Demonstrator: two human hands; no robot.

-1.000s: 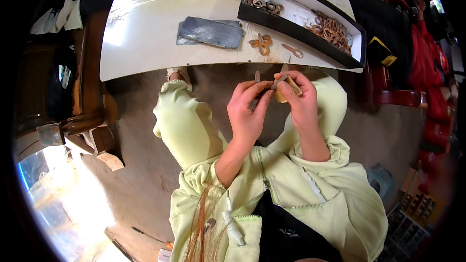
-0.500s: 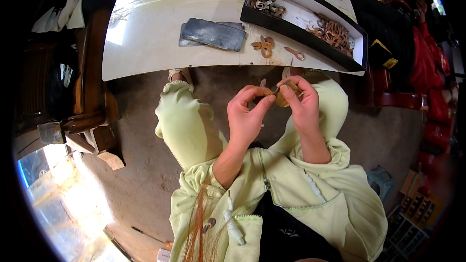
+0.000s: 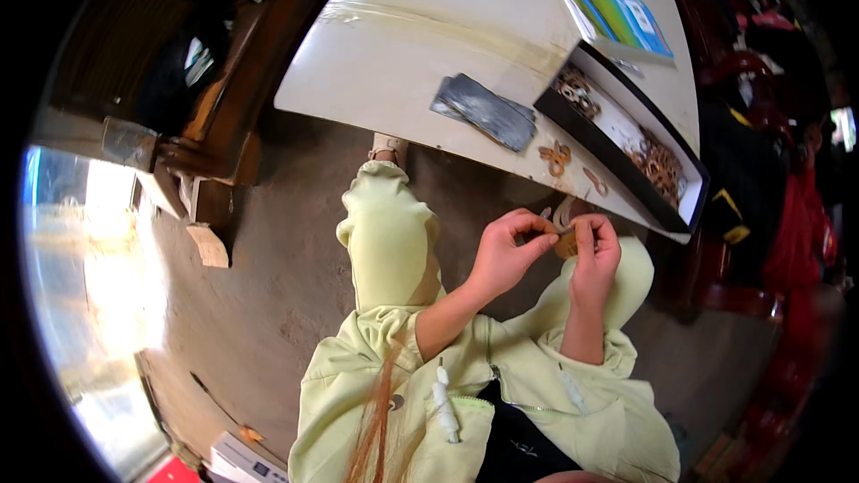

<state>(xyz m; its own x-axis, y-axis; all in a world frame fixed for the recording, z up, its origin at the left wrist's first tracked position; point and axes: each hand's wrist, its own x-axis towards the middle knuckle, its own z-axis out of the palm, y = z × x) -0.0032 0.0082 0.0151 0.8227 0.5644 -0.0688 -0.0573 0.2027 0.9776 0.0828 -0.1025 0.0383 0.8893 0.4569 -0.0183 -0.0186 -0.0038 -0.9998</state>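
Observation:
Over my right knee, both hands meet at a small yellowish-brown piece (image 3: 566, 244), curved and partly covered by my fingers, so I cannot tell its kind. My right hand (image 3: 594, 259) has its fingers closed on this piece. From the left, my left hand (image 3: 508, 255) pinches thumb and forefinger together at the piece's edge; what lies between those fingertips is too small to make out. Beyond my hands, on the table, a rusty ring-ended metal piece (image 3: 595, 182) lies beside a little cluster of similar rusty pieces (image 3: 555, 158).
The white table (image 3: 394, 63) has dark grey flat sheets (image 3: 488, 114) stacked near its front edge. A long black box (image 3: 617, 156) holds many rusty metal rings (image 3: 658, 165). Behind it lies a blue-green booklet (image 3: 617, 18). Dark wooden furniture (image 3: 224, 98) stands at the left.
The view has turned, so table and box sit farther right and the booklet shows. My hands stay together at the yellowish-brown piece, with their grip much the same.

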